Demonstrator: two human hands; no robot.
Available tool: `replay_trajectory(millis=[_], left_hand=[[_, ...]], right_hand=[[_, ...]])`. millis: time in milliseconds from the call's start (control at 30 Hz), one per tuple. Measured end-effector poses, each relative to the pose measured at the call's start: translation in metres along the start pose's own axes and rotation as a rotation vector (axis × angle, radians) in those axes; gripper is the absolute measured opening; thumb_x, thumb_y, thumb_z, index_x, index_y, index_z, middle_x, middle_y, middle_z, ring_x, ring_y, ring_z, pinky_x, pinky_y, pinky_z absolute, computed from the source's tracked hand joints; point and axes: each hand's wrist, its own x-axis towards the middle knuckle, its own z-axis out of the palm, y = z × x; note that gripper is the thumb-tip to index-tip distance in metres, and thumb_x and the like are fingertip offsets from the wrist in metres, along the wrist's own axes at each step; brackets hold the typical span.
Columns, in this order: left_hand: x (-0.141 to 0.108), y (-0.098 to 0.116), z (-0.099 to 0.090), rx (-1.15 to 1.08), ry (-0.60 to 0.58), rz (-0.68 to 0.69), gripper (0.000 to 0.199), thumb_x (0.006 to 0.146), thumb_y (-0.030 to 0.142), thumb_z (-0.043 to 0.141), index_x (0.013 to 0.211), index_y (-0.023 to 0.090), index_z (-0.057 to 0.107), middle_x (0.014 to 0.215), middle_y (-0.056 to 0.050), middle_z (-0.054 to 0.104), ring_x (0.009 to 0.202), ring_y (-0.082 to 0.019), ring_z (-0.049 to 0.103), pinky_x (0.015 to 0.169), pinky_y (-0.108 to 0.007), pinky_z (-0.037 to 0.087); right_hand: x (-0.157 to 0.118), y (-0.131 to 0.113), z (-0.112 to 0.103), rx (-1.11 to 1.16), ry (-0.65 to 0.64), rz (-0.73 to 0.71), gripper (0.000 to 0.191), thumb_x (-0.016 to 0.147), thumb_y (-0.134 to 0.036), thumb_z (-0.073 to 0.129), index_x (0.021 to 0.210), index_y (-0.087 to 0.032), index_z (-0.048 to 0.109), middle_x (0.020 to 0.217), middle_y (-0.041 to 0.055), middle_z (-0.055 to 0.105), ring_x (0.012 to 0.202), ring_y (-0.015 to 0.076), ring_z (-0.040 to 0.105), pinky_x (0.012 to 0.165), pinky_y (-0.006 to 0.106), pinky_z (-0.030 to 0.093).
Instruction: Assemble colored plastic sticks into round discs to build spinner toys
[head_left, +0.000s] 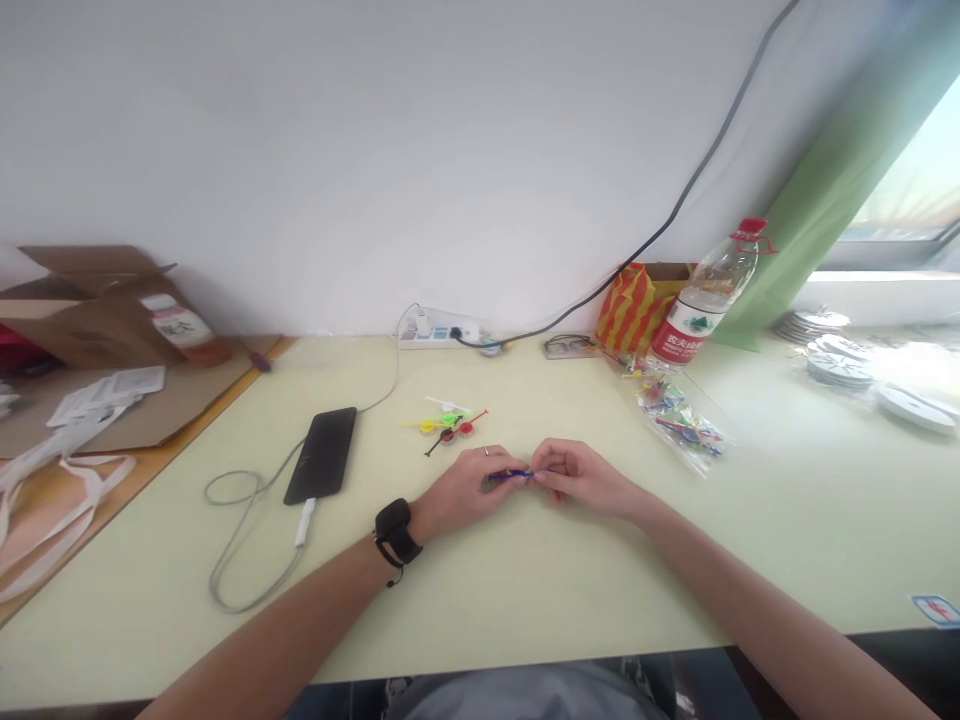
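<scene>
A pale yellow-green bench [465, 620] backs up to a wall, a large clear plastic bottle with red cap and red-and-white label [684, 325] standing at its far side. Left of the bottle and closer in, the left hand [469, 487] and right hand [581, 475] meet almost fingertip to fingertip. Just in front of the bottle lies a clear plastic bag of small coloured parts [679, 425]; well left of the bottle sits a loose group of yellow, white, red, green and black plastic pieces [448, 436]. Smallest, a slim dark-blue plastic piece [504, 476], left of the bottle and closer in, is pinched by the fingers of both hands, nearly closed; its long axis runs from hand to hand, neither nearer
</scene>
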Motion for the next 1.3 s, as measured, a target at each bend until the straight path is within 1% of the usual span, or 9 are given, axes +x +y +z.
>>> replay_trajectory(millis=[200, 333, 467, 600, 767, 933, 1167, 1300], left_hand=[[0.0004, 0.0001, 0.0004, -0.038, 0.009, 0.012, 0.02, 0.101, 0.027, 0.06, 0.115, 0.024, 0.075, 0.105, -0.005, 0.074, 0.092, -0.017, 0.068, 0.083, -0.028, 0.053], [0.0002, -0.0006, 0.001, -0.044, 0.018, 0.023, 0.021, 0.101, 0.026, 0.061, 0.115, 0.025, 0.076, 0.106, -0.005, 0.075, 0.093, -0.017, 0.069, 0.087, -0.029, 0.054], [0.0001, -0.0018, 0.0016, -0.038, 0.035, 0.018, 0.023, 0.101, 0.027, 0.06, 0.118, 0.026, 0.076, 0.106, -0.005, 0.076, 0.094, -0.018, 0.069, 0.087, -0.032, 0.055], [0.0001, -0.0014, 0.0009, -0.041, 0.039, 0.014, 0.024, 0.1, 0.028, 0.06, 0.118, 0.026, 0.076, 0.106, -0.007, 0.076, 0.094, -0.019, 0.07, 0.087, -0.032, 0.056], [-0.0004, -0.0018, 0.0, -0.061, 0.035, 0.011, 0.024, 0.098, 0.026, 0.063, 0.119, 0.025, 0.075, 0.105, -0.007, 0.075, 0.094, -0.018, 0.07, 0.088, -0.032, 0.057], [-0.0016, -0.0054, 0.0014, -0.062, 0.035, 0.015, 0.024, 0.096, 0.025, 0.067, 0.119, 0.025, 0.075, 0.106, -0.006, 0.074, 0.094, -0.018, 0.069, 0.089, -0.032, 0.057], [-0.0012, -0.0062, 0.0011, -0.06, 0.048, 0.037, 0.02, 0.096, 0.025, 0.066, 0.114, 0.024, 0.075, 0.103, -0.007, 0.074, 0.093, -0.018, 0.07, 0.087, -0.032, 0.057], [-0.0014, -0.0066, 0.0015, -0.07, 0.053, 0.047, 0.021, 0.096, 0.024, 0.066, 0.116, 0.025, 0.074, 0.103, -0.006, 0.074, 0.093, -0.019, 0.07, 0.086, -0.032, 0.057]], right_hand=[[0.0019, 0.0014, 0.0011, -0.016, -0.018, 0.005, 0.038, 0.088, -0.054, 0.075, 0.097, -0.019, 0.062, 0.078, -0.0008, 0.064, 0.062, 0.012, 0.058, 0.061, 0.028, 0.047], [0.0024, 0.0035, 0.0015, -0.051, -0.002, 0.011, 0.041, 0.088, -0.057, 0.074, 0.098, -0.02, 0.062, 0.076, -0.0012, 0.063, 0.063, 0.0126, 0.058, 0.061, 0.028, 0.047], [0.002, 0.0029, 0.0022, -0.104, 0.01, 0.012, 0.041, 0.089, -0.059, 0.071, 0.096, -0.02, 0.062, 0.07, -0.0025, 0.059, 0.061, 0.0128, 0.056, 0.057, 0.027, 0.045], [0.0017, 0.0018, 0.0023, -0.127, 0.017, 0.016, 0.043, 0.089, -0.062, 0.07, 0.095, -0.02, 0.062, 0.071, -0.0017, 0.059, 0.061, 0.0132, 0.056, 0.056, 0.027, 0.046], [0.0012, 0.0022, 0.0013, -0.157, 0.017, -0.006, 0.037, 0.09, -0.056, 0.071, 0.094, -0.02, 0.065, 0.074, -0.001, 0.06, 0.061, 0.0127, 0.056, 0.057, 0.027, 0.046], [0.0011, 0.002, 0.0009, -0.174, 0.011, -0.007, 0.033, 0.091, -0.052, 0.071, 0.092, -0.02, 0.066, 0.07, -0.002, 0.059, 0.059, 0.0122, 0.054, 0.056, 0.027, 0.044], [0.0011, 0.0013, 0.0024, -0.149, 0.027, 0.007, 0.033, 0.09, -0.053, 0.071, 0.091, -0.02, 0.065, 0.069, -0.0021, 0.059, 0.059, 0.0127, 0.055, 0.056, 0.027, 0.043], [0.0016, 0.0022, 0.0026, -0.136, 0.041, 0.007, 0.034, 0.089, -0.054, 0.072, 0.095, -0.02, 0.065, 0.071, -0.0013, 0.06, 0.06, 0.0132, 0.055, 0.055, 0.027, 0.043]])
